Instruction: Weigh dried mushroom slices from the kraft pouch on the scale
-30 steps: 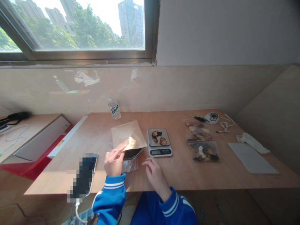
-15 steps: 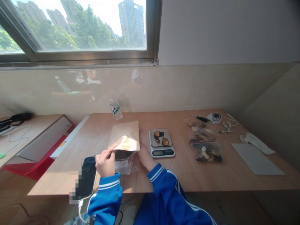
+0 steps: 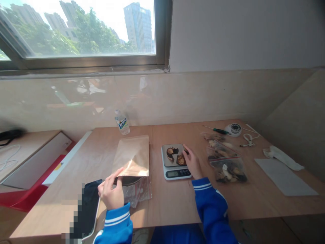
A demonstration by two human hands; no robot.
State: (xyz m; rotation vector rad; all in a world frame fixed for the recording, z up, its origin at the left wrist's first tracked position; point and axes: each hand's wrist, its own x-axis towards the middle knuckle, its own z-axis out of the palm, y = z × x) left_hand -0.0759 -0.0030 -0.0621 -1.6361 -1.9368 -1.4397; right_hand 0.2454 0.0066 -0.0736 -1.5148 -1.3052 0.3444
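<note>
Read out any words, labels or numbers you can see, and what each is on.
No text reads clearly.
On the bottle: blue label, white print, too blurred.
On the scale: display digits too small.
On the phone: screen blurred out.
On the paper bag: no print visible.

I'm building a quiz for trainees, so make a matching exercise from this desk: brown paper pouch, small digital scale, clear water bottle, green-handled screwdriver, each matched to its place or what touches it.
1. flat brown paper pouch
2. small silver digital scale
3. clear plastic water bottle
4. green-handled screwdriver

A. upright at the wooden table's far edge
B. beside the round white device
C. mouth held by the left hand
D. carries dark dried pieces, right hand at its platform

Pairs: 1-C, 2-D, 3-A, 4-B
</note>
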